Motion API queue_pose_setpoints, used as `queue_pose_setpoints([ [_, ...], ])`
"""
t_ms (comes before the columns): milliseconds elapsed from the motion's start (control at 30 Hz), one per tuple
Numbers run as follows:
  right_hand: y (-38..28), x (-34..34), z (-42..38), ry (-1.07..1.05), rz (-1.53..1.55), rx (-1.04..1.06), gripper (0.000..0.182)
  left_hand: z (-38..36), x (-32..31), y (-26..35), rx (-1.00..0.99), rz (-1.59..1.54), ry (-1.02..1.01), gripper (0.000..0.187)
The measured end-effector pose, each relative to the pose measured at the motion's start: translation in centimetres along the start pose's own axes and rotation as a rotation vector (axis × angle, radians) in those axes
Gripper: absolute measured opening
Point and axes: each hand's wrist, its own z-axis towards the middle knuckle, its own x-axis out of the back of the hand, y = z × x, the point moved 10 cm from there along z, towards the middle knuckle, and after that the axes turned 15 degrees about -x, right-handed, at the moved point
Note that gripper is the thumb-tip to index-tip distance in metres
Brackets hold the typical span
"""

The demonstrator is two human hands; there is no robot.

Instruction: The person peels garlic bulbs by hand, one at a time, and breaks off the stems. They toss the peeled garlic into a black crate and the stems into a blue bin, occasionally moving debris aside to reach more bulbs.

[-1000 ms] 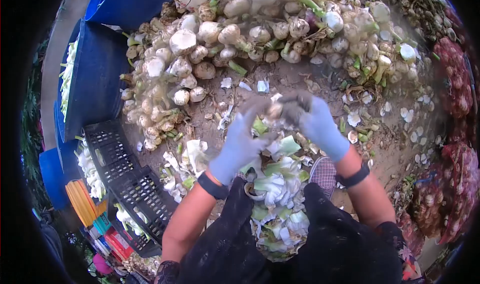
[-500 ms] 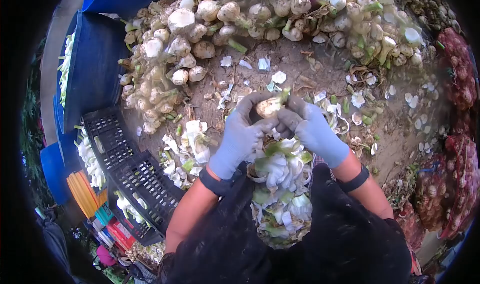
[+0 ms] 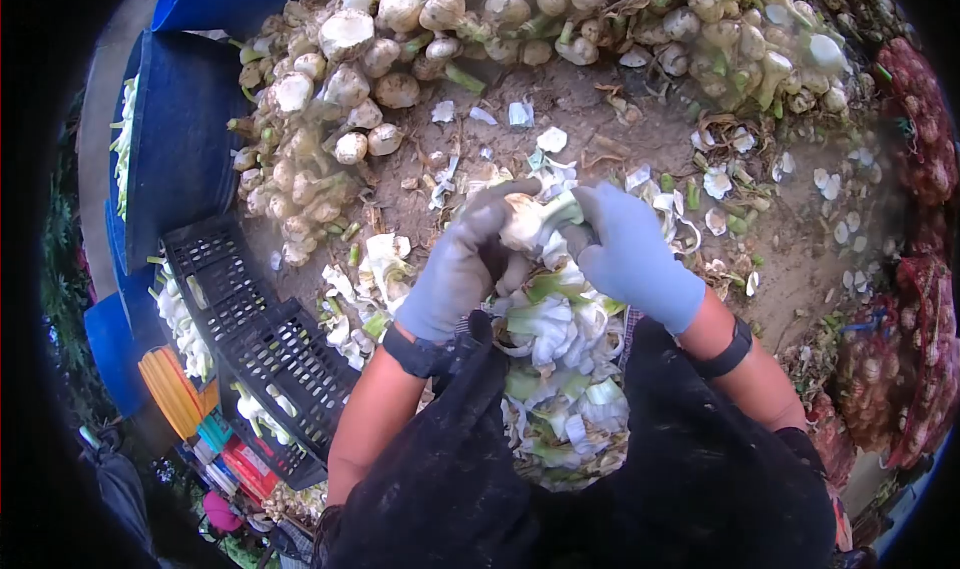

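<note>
Left hand [image 3: 455, 269] and right hand [image 3: 632, 254], both in grey knit gloves, pinch 1 round, dirt-smeared onion [image 3: 525, 219] between them; fingers hide its underside above pale, curled peelings [image 3: 555, 369].

Bulb pile [image 3: 520, 29] lies ahead, crates [image 3: 250, 339] to the left, peelings [image 3: 560, 389] below the hands [image 3: 545, 254].

Soft, even daylight falls from above, leaving only faint shadows and no harsh glare. A fisheye lens bends the scene strongly, with a black vignette filling the corners. The centre is fairly sharp; the rim smears and the far pile looks hazy.
</note>
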Motion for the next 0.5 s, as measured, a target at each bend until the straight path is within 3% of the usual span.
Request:
queue_pose_setpoints([
  [33, -1.1, 1.0, -0.5, 0.168, -0.031, 0.156, 0.02, 0.0, -0.1, -0.1, 0.001, 0.001, 0.002, 0.046],
  [167, -0.7, 0.7, -0.2, 0.169, 0.01, 0.141, 0.024, 0.0, -0.1, -0.7, 0.038, -0.04, 0.095, 0.053],
  [233, 0.6, -1.3, 0.6, -0.197, 0.905, -0.058, 0.029, 0.3, 0.2, -0.5, 0.085, 0.43, -0.066, 0.054],
  [267, 0.6, -1.1, 0.6, -0.194, 0.906, -0.06, 0.029, 0.3, 0.3, -0.9, 0.088, 0.431, -0.068, 0.054],
  [333, 1.3, -2.6, 1.0, -0.334, 0.707, -0.219, 0.033, 0.9, 0.1, 1.6, -0.225, 0.799, -0.089, 0.056],
  [367, 2.3, -3.1, 1.4, -0.227, 0.548, -0.218, 0.029, 0.6, 1.6, 1.9, -0.085, 1.061, -0.064, 0.054],
  [400, 1.9, -2.8, 1.2, -0.231, 0.554, -0.219, 0.029, 0.5, 1.8, 1.9, -0.079, 1.064, -0.062, 0.054],
  [467, 1.7, -3.0, 0.3, -0.354, 0.486, -0.355, 0.026, 0.4, 3.4, 3.1, -0.213, 0.637, 0.167, 0.053],
  [500, 2.4, -4.1, 0.1, -0.293, 0.61, -0.278, 0.025, 0.9, 3.7, 3.9, -0.343, 0.759, 0.156, 0.049],
])
